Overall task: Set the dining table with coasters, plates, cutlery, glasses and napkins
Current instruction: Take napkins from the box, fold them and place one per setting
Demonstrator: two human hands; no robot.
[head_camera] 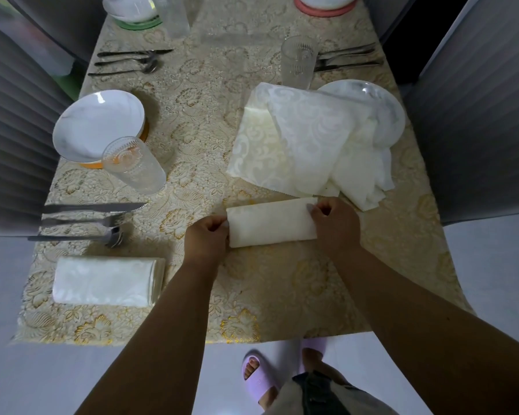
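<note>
A white napkin (271, 223) folded into a long strip lies on the cream floral tablecloth (252, 295). My left hand (206, 238) pinches its left end and my right hand (336, 224) pinches its right end. Behind it lies a loose pile of unfolded napkins (306, 145), partly covering a white plate (381, 109). A folded napkin (108, 281) rests at the near left. Left of centre stand a white plate (98, 125) on an orange coaster (92, 165) and a glass (134, 164), with cutlery (84, 223) below them.
Farther back are two more cutlery sets (126, 62) (346, 58), a glass (298, 61), another glass (176, 16), a plate on a green coaster (138, 23) and one on a pink coaster (324, 10). Grey chairs (15, 130) (474, 130) flank the table.
</note>
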